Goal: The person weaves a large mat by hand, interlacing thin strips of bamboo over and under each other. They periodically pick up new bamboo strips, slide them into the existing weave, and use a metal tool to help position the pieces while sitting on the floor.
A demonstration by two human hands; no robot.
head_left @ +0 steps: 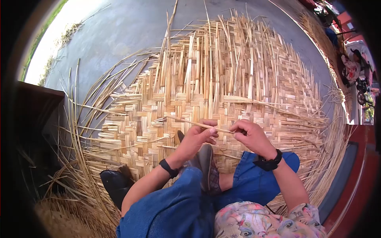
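Observation:
Between my hands a thin straw-coloured reed stalk [183, 119] is held nearly level above a large woven reed mat [152, 107]. My left hand [198, 137] has its fingers closed around the middle of the stalk, whose left end sticks out past them. My right hand [250, 135] pinches the stalk near its right end, fingertips together. Below both hands the mat shows a chequered weave of flat strips. Many loose upright stalks [216, 59] lie over its far part, beyond my hands.
Loose long stalks [75, 119] fan out along the mat's left side, with more at the right edge [333, 119]. Grey concrete floor [119, 31] surrounds the mat. A dark shoe [210, 170] and my crossed legs in blue jeans [170, 206] rest on the mat. A black object [115, 184] lies lower left.

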